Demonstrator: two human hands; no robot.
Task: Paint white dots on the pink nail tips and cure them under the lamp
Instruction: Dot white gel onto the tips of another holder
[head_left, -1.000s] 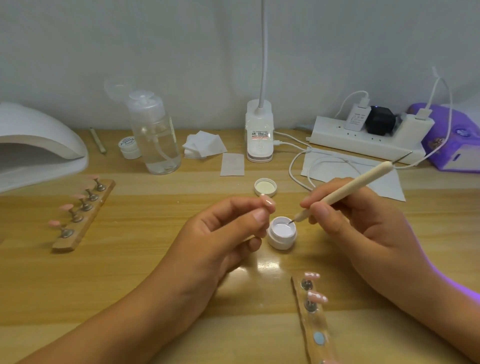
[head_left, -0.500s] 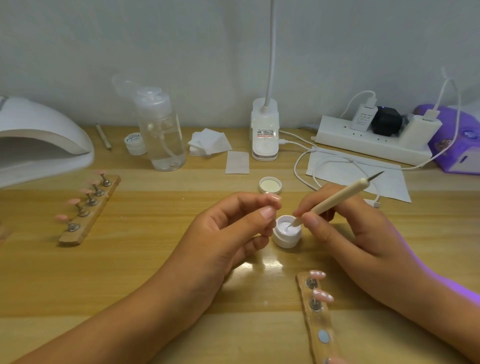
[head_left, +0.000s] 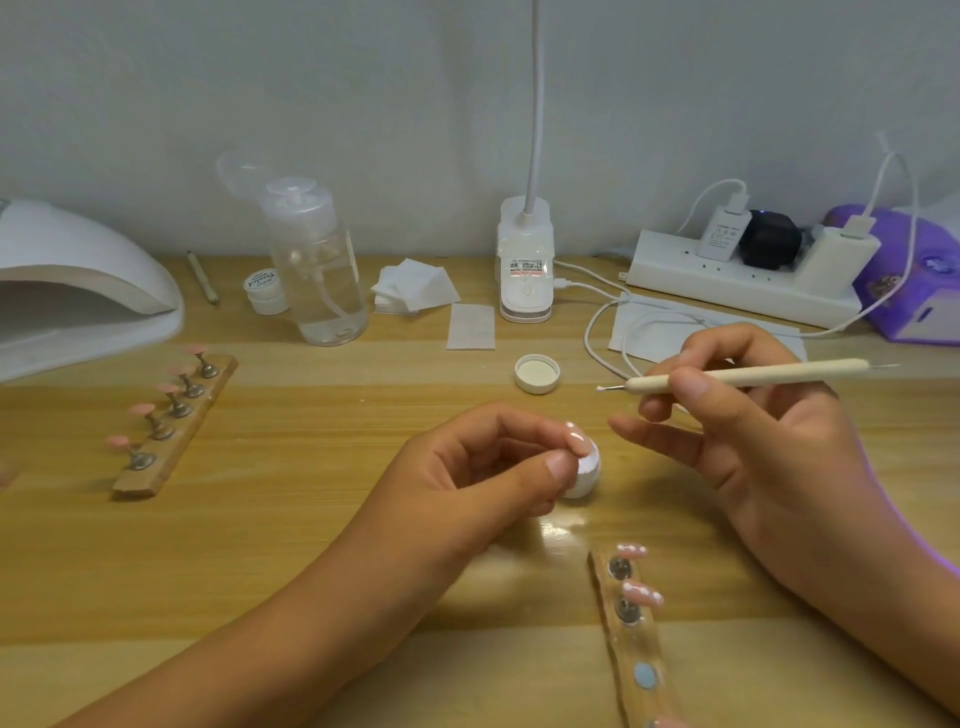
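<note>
Wooden tabletop (head_left: 260, 571), pale wall behind. Left hand (head_left: 488, 467) pinches small white jar (head_left: 586, 475) between thumb and forefinger, jar tipped toward the right hand (head_left: 769, 447). Right hand grips dotting tool (head_left: 748, 375) between thumb and fingers. The tool is held level, with its metal tip pointing left and a white blob on it, above the jar and clear of it. Little finger stretches toward the jar. Just below the right hand, near holder strip (head_left: 636, 649) carries two dotted pink nail tips (head_left: 643, 594) (strip runs out of frame). Beyond the hands: jar lid (head_left: 537, 373), cotton pads (head_left: 415, 283), clip lamp base (head_left: 525, 280). Well left of the left hand: second strip (head_left: 166, 454) with five plain pink tips (head_left: 143, 409), then white curing lamp (head_left: 78, 280). Beyond the right hand: power strip (head_left: 727, 283).
</note>
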